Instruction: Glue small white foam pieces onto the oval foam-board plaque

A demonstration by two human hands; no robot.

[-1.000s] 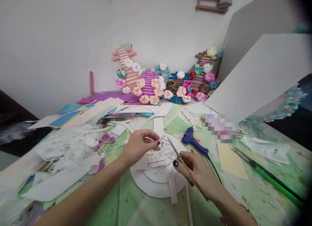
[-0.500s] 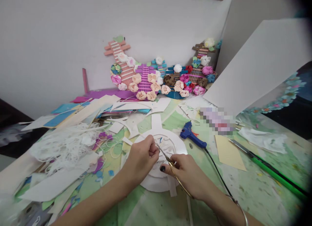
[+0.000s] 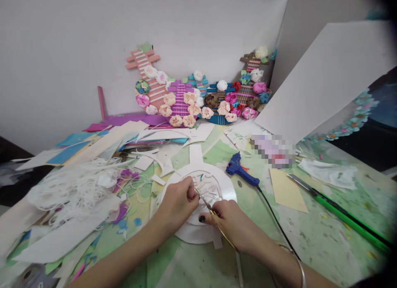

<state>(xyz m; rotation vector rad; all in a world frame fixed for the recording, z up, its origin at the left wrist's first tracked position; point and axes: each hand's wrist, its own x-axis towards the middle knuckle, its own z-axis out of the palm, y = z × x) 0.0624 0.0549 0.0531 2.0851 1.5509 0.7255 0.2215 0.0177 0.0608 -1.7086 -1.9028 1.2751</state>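
Observation:
My right hand [image 3: 232, 224] is closed around gold-handled scissors [image 3: 207, 204], whose blades point up and left toward my left fingers. My left hand [image 3: 178, 203] is pinched shut right at the blade tips, holding a small white strip [image 3: 196, 190] mostly hidden by the fingers. Beneath both hands lies a round white board [image 3: 192, 235] with a raised inner ring, and small white scraps [image 3: 211, 188] lie inside that ring. White tabs stick out from its top and bottom edges.
A blue glue gun [image 3: 240, 169] with a black cord lies right of the board. Farther right are a yellow card [image 3: 287, 190] and a green-handled cutter [image 3: 341, 213]. Tangled white string [image 3: 80, 184] and paper offcuts cover the left. Flower-decorated crafts [image 3: 182, 102] lean on the wall.
My left hand has turned and closed more tightly, coming down to the scissor tips. My right hand and the scissors have shifted left. The view has tilted slightly.

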